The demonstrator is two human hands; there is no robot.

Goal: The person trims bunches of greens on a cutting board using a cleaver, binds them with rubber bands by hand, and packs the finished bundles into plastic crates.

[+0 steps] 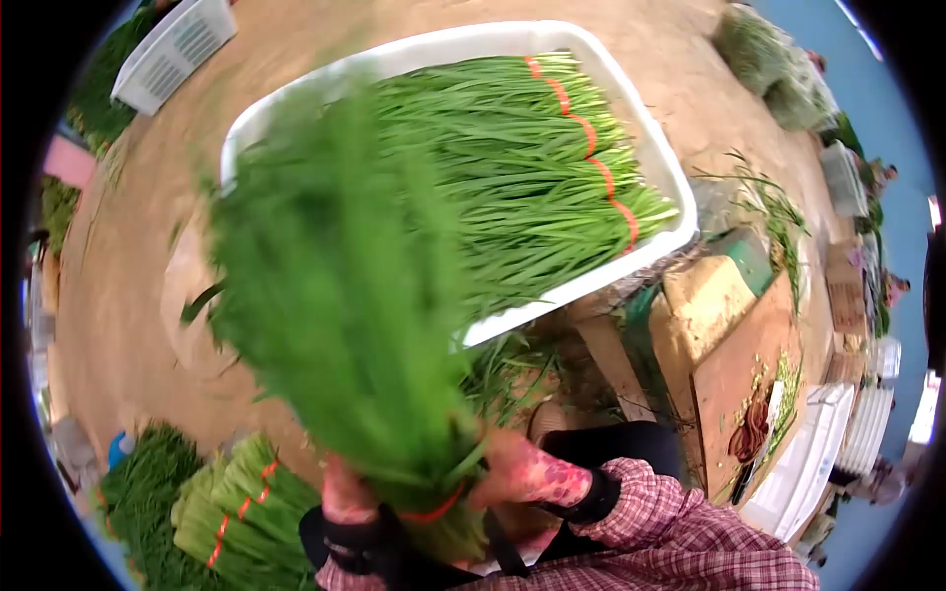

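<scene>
A big bundle of Chinese chives (345,325) stands upright in front of me, its leafy tops smeared by motion. An orange-red band (434,507) circles its lower end. My left hand (350,492) is pressed to the bundle's left side, its fingers mostly hidden by leaves. On the other side, my right hand (512,471) grips the bundle just above the band. Behind the bundle lies a white tub (675,187) holding a row of banded chive bundles (512,167), cut ends pointing right.
At right, a wooden board (729,384) carries a knife (761,458), a heap of reddish-brown bands (751,430) and trimmings. More banded bundles (241,502) lie on the floor at lower left. A white crate (177,54) stands at upper left. People sit along the right edge.
</scene>
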